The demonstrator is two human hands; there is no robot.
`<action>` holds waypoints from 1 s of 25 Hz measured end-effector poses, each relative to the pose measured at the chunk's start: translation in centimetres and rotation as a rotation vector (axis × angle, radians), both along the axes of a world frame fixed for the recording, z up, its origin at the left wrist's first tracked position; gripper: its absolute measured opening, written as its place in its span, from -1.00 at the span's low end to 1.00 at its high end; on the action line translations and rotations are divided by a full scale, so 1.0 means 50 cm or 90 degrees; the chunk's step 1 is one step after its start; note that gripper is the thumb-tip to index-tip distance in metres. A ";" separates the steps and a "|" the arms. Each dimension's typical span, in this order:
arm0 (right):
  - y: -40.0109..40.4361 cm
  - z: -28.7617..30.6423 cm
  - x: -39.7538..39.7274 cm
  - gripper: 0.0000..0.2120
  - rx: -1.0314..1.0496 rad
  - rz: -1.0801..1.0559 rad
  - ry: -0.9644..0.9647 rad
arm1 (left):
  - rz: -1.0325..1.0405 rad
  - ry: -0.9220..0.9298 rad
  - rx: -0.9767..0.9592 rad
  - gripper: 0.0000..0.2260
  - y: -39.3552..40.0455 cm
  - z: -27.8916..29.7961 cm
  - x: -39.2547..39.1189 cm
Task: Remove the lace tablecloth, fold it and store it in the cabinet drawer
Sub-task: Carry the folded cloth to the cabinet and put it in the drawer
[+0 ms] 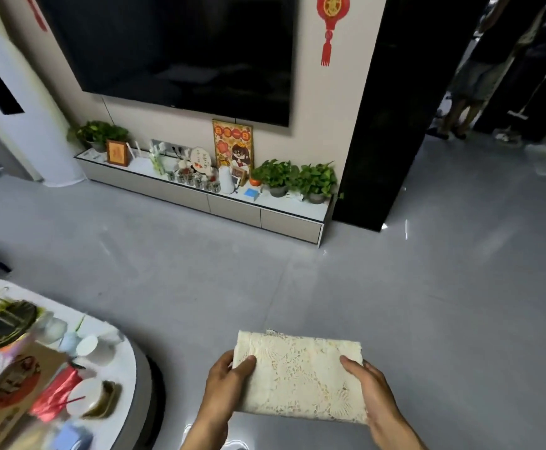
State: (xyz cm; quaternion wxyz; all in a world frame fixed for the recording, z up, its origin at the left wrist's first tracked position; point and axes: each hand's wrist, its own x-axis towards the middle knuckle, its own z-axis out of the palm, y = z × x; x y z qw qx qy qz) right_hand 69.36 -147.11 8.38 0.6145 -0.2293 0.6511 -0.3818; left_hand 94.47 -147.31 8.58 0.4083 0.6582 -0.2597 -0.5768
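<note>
The cream lace tablecloth [300, 375] is folded into a flat rectangle and held level in front of me over the grey floor. My left hand [224, 381] grips its left edge, thumb on top. My right hand [373, 394] grips its right edge, thumb lying across the top. The low TV cabinet [232, 206] stands ahead against the wall, with three flat drawer fronts that all look pushed in. It is well beyond arm's reach.
A round white table [125, 358] at the lower left carries cups, a box, red wrappers and a dish. Potted plants [297, 180], frames and glasses crowd the cabinet top under a wall TV [180, 50]. A black pillar [391, 108] rises right; a person [479, 69] stands beyond it.
</note>
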 end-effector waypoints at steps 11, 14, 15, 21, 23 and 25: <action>-0.804 -0.072 0.141 -0.84 0.039 -0.092 -0.004 | -0.084 -0.027 0.051 -0.90 -0.869 -0.054 0.137; -1.041 -0.123 0.172 -0.96 0.062 -0.080 0.003 | -0.055 -0.021 0.075 -0.94 -1.097 -0.106 0.162; -1.111 -0.139 0.180 -0.97 0.074 -0.090 0.020 | -0.063 -0.022 0.091 -0.94 -1.166 -0.123 0.169; -1.481 -0.301 0.185 -0.89 0.161 -0.182 0.106 | -0.130 -0.010 0.130 -0.81 -1.559 -0.285 0.162; -1.600 -0.427 0.182 -0.89 0.196 -0.204 0.140 | -0.186 0.014 0.162 -0.77 -1.696 -0.411 0.161; -1.692 -0.541 0.175 -0.92 0.226 -0.216 0.150 | -0.220 0.021 0.174 -0.66 -1.803 -0.538 0.156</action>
